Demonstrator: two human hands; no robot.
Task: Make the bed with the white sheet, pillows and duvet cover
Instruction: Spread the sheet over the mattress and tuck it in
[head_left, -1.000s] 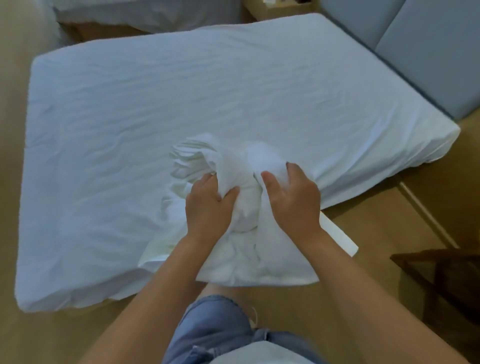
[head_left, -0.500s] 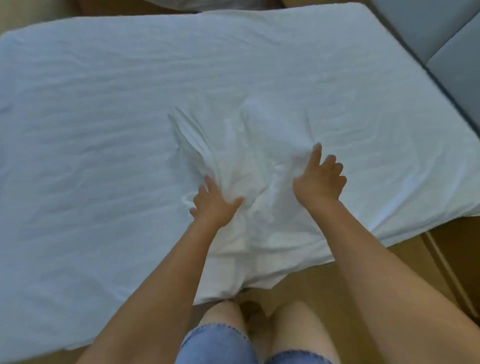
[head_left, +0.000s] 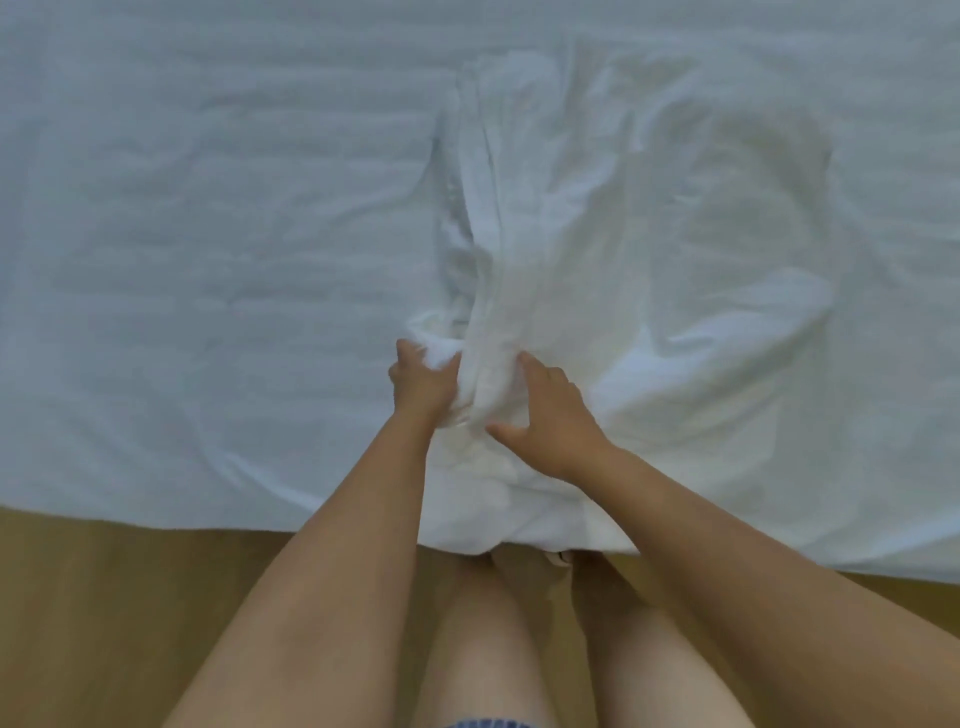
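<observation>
Left hand (head_left: 423, 387) grabs bunched white cloth (head_left: 519, 291), right hand (head_left: 550, 415) wide on it, near edge of bed (head_left: 182, 260)

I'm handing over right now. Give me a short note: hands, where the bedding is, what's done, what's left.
Left hand: grips a bunched fold of the white cloth.
Right hand: spread on the same cloth, thumb out; no clear grip.
Cloth lies crumpled on the sheeted mattress, its near end over the edge.
Done: sheet is on.
Left: spread this cloth; pillows are not in view.
</observation>
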